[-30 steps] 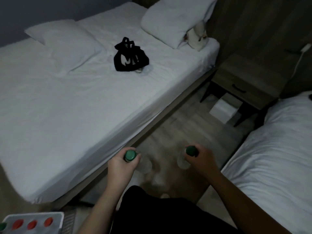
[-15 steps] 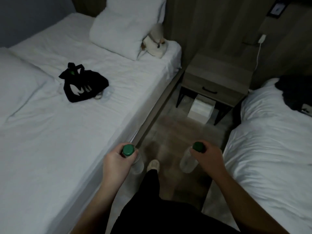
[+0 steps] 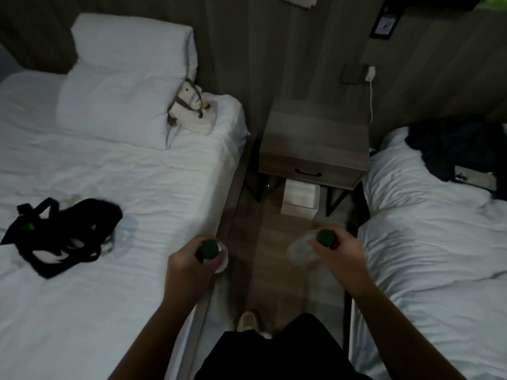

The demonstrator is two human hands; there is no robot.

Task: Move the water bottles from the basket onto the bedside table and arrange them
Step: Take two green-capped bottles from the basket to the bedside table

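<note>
Water bottles are held one in each hand above the floor point(image 3: 274, 270) between two white beds. The left bottle point(image 3: 222, 259) is gripped near its green cap by the curled fingers point(image 3: 193, 244) of the left hand point(image 3: 186, 267). The right bottle point(image 3: 300, 249) is gripped likewise by the right hand point(image 3: 343, 255). The bedside surface point(image 3: 315, 133) is seen ahead, well apart from both.

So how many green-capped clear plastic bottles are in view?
2: left bottle gripped by the left hand beside the left white bed; right bottle in the right hand over the floor. Others may hide in the black fabric bag.
</note>
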